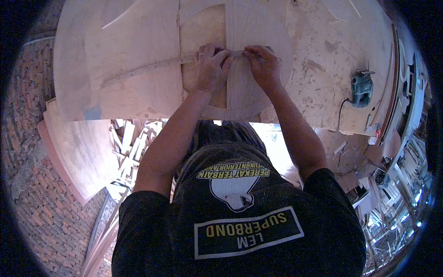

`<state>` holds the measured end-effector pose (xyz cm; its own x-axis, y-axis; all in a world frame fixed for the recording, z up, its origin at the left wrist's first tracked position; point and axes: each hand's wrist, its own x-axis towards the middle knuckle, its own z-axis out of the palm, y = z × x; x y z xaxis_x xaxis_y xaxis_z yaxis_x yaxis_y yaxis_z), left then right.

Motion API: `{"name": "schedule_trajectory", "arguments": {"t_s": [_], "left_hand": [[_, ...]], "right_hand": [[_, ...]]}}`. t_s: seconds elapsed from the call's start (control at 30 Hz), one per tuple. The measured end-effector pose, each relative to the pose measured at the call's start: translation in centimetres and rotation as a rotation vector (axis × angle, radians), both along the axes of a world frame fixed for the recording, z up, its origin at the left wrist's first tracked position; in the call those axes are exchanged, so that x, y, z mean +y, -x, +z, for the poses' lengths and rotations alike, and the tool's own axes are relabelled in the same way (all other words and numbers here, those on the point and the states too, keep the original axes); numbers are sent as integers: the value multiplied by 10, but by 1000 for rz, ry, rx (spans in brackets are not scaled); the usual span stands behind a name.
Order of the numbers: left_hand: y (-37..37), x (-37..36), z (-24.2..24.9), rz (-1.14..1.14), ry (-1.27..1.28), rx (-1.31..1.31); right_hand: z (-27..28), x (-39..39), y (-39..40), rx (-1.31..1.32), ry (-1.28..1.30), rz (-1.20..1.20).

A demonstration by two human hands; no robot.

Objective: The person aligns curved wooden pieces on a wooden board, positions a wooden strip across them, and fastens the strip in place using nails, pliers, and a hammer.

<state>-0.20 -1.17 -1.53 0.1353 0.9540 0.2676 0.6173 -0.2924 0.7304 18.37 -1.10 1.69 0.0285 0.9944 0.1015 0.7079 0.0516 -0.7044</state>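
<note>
A long, thin, slightly curved strip, wood-coloured, lies across a pale plywood panel. My left hand is closed on the strip near the panel's middle, with bent fingers pressing down. Just to its right, my right hand pinches the strip's end between thumb and fingers. A short length of strip shows between the two hands. Beneath them, the panel has a curved outline and an upright bar. Darker recessed areas sit to the left of that bar.
A green jigsaw rests on the right of the worktable, its cord hanging over the front edge. Wood offcuts are piled below at left. A brick wall and a leaning board stand to the left.
</note>
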Motion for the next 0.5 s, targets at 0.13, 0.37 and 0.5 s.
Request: {"name": "schedule_trajectory", "arguments": {"t_s": [0.13,0.37,0.5], "left_hand": [[6,0,7,-23,107,86],[1,0,39,-17,224,263],[0,-2,25,-24,156,234]], "right_hand": [[-8,3,2,-185,-213,177],[-22,3,1,-265,-287,247],[-22,0,8,-242,-263,180]]}}
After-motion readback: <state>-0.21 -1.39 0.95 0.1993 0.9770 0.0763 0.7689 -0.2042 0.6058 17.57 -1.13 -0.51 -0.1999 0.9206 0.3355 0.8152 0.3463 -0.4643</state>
